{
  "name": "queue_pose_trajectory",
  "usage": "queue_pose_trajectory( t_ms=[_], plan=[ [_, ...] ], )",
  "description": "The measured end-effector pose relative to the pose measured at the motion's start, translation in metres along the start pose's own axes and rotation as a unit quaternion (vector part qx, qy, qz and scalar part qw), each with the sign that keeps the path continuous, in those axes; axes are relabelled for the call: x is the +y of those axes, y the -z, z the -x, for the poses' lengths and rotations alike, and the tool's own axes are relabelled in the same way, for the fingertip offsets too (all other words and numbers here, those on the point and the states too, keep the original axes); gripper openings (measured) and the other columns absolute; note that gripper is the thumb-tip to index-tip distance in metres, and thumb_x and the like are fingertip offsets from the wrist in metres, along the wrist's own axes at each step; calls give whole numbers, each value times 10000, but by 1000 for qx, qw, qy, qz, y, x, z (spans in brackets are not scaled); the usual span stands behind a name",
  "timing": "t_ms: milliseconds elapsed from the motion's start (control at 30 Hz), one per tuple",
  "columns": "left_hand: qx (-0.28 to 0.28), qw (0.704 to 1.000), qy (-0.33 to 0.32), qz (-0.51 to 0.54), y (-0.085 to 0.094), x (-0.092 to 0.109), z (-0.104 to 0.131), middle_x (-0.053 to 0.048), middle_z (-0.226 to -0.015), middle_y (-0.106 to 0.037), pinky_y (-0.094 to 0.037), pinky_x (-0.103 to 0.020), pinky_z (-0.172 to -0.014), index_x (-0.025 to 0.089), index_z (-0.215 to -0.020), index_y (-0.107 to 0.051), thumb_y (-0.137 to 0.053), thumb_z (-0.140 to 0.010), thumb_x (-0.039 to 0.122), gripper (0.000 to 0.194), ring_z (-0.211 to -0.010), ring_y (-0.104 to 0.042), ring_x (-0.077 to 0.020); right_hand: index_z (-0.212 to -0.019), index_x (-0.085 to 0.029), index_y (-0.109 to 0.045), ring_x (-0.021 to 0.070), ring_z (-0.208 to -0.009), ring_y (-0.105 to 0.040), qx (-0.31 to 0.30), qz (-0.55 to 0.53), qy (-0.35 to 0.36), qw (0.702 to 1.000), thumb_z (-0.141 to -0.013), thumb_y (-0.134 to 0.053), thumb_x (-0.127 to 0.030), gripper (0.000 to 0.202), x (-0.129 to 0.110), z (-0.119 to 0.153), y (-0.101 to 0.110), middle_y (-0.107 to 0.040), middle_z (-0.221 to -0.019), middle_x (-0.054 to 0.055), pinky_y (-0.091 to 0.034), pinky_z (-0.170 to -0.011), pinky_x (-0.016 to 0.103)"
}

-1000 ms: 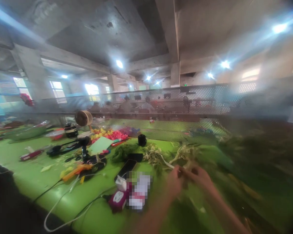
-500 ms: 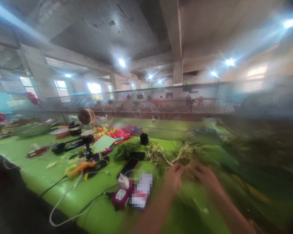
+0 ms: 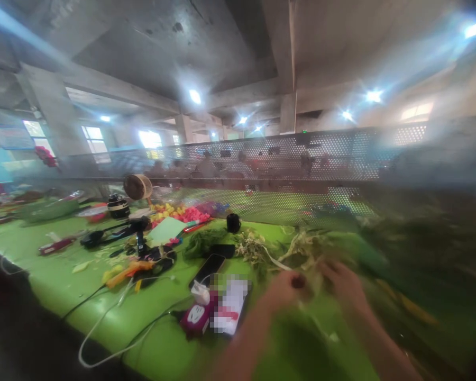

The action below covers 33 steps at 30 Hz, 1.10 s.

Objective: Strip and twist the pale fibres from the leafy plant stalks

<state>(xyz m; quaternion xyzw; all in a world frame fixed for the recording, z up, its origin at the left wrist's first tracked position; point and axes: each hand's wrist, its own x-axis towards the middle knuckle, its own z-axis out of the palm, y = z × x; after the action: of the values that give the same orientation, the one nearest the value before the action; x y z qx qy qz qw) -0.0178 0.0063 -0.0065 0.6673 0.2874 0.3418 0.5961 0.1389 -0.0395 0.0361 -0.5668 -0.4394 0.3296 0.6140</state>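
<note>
My left hand [image 3: 287, 288] is curled above the green table [image 3: 301, 344], thumb and fingers drawn together round a small dark spot that I cannot identify. A thin white strip [image 3: 275, 260] runs from the pale leafy sprigs [image 3: 250, 244] up to this hand. To its right, my right hand [image 3: 343, 283] reaches forward with its fingertips at a blurred tangle of pale green stems [image 3: 307, 246]. Motion smears its fingers, so what they hold does not show. The hands are a short distance apart.
A tissue pack [image 3: 198, 315], a blurred-out sheet [image 3: 230, 307] and a phone [image 3: 208, 269] lie left of my hands. Beyond are a black cup [image 3: 233, 223], a glue gun with an orange body [image 3: 129, 272], cables and a small fan [image 3: 137, 187]. Dark greenery [image 3: 412, 254] fills the right.
My hands have moved apart: the left has turned and come slightly nearer, its curl now showing, while the right has shifted a little to the right. The view has tilted slightly.
</note>
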Motion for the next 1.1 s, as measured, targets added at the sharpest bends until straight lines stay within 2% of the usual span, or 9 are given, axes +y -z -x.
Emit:
queue_pose_trajectory(
  t_ms=[100,233,300,400,500,600,833,1000,1100],
  plan=[
    [-29,1000,-9,0,0,-2,-1,-14,-715,-634,-434,-264,-675,117,-805,-677,-758,-588,262,273,-662,-539,-134,-608,-223,-613,161,-530,-517,5,-8,4,1000,-589,-625,-617,395,3,-3,3,-569,-535,1,-390,-487,262],
    [58,997,-30,52,-3,-6,-6,-13,-698,-619,-438,-278,-700,114,-750,-654,-784,-548,244,273,-657,-528,-130,-709,-203,-671,149,-520,-527,-26,4,6,1000,-605,-653,-596,406,11,-3,-2,-622,-588,0,-402,-497,259],
    [98,991,-38,79,-5,-7,-8,-9,-664,-604,-433,-278,-691,117,-705,-642,-789,-544,271,267,-644,-514,-128,-651,-194,-671,141,-491,-517,-55,16,9,998,-554,-716,-551,373,15,-2,-5,-624,-561,-1,-398,-484,256],
    [100,988,-32,109,-6,-7,-8,-7,-634,-594,-427,-277,-671,124,-683,-645,-801,-535,313,286,-632,-508,-131,-574,-191,-650,131,-473,-504,-73,29,17,997,-553,-732,-503,323,20,-2,-9,-585,-498,-12,-384,-471,245],
    [115,984,-17,136,-7,-7,-8,-5,-639,-594,-426,-276,-675,126,-681,-632,-814,-516,329,318,-644,-521,-135,-657,-194,-678,139,-512,-533,-74,33,20,997,-621,-683,-508,316,21,-3,-8,-627,-565,2,-383,-478,238],
    [143,979,-10,148,-5,-6,-8,0,-652,-596,-428,-272,-696,127,-722,-617,-822,-523,333,352,-661,-531,-132,-704,-187,-690,154,-541,-559,-91,37,11,995,-587,-726,-453,293,22,-4,-9,-665,-613,22,-387,-480,241],
    [48,991,-4,124,-1,-11,-9,-61,-850,-671,-455,-323,-768,123,-867,-623,-856,-461,249,485,-788,-600,-193,-621,-203,-614,125,-481,-505,-70,22,-1,997,-599,-690,-423,234,21,-2,-10,-570,-524,-27,-391,-473,244],
    [34,997,11,70,1,-19,-9,-60,-835,-664,-456,-325,-750,118,-854,-647,-808,-529,215,376,-765,-587,-182,-624,-205,-597,131,-467,-518,-61,23,0,998,-613,-673,-445,252,20,-4,-8,-573,-512,-20,-382,-452,247],
    [25,996,18,89,0,-17,-8,-41,-773,-649,-453,-309,-705,114,-824,-658,-775,-554,224,315,-689,-561,-157,-661,-206,-595,130,-465,-519,-65,22,5,998,-609,-680,-455,268,27,-7,-9,-576,-521,-24,-382,-444,245]
  ],
)
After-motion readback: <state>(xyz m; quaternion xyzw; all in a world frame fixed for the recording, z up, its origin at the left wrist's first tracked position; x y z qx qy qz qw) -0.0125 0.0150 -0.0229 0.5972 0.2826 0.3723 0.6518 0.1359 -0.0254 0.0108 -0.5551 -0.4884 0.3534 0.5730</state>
